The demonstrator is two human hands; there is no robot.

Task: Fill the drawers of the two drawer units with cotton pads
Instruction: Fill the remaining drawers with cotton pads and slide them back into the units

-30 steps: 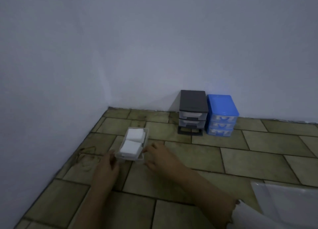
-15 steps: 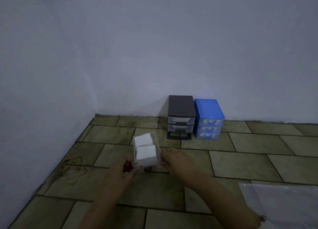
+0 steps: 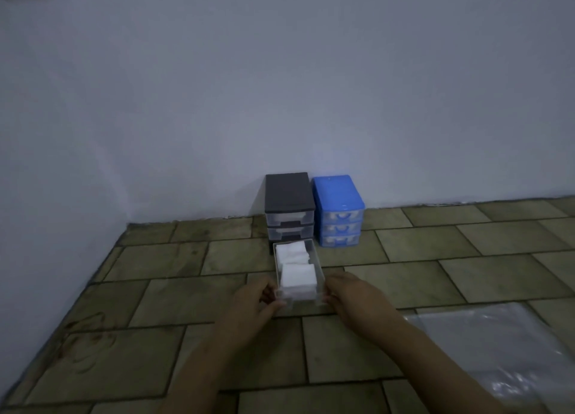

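Since half a second ago we've carried the clear drawer (image 3: 319, 269) closer to the black unit (image 3: 289, 209). Left hand (image 3: 252, 307) and right hand (image 3: 351, 295) grip its near corners, fingers curled. Cotton pads (image 3: 297, 270) inside; blue unit (image 3: 338, 211) alongside.

Pads (image 3: 298, 279) in drawer (image 3: 318, 265), before two side-by-side units (image 3: 289, 208).

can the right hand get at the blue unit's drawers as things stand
Probably not right away. The right hand is busy gripping the clear drawer of cotton pads together with the left hand. Otherwise the floor between it and the blue drawer unit looks free.
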